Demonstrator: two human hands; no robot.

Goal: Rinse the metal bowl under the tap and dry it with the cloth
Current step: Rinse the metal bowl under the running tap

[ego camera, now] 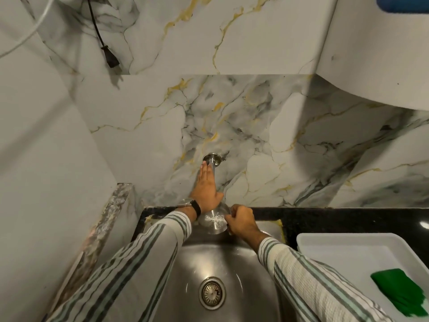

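Note:
The metal bowl (pixel 214 221) is held over the back of the steel sink (pixel 246 287), under the chrome tap (pixel 212 165) that comes out of the marble wall. Water splashes white inside the bowl. My right hand (pixel 241 220) grips the bowl's right rim. My left hand (pixel 206 184) lies flat with straight fingers along the tap's left side, thumb toward the bowl; it holds nothing. A green cloth (pixel 402 292) lies in a white tray (pixel 336 249) at the right.
The sink drain (pixel 212 292) sits in the middle of the basin. A black counter (pixel 336 219) runs along the back right. A stone ledge (pixel 109 217) borders the left. A black cable plug (pixel 111 59) hangs on the wall above.

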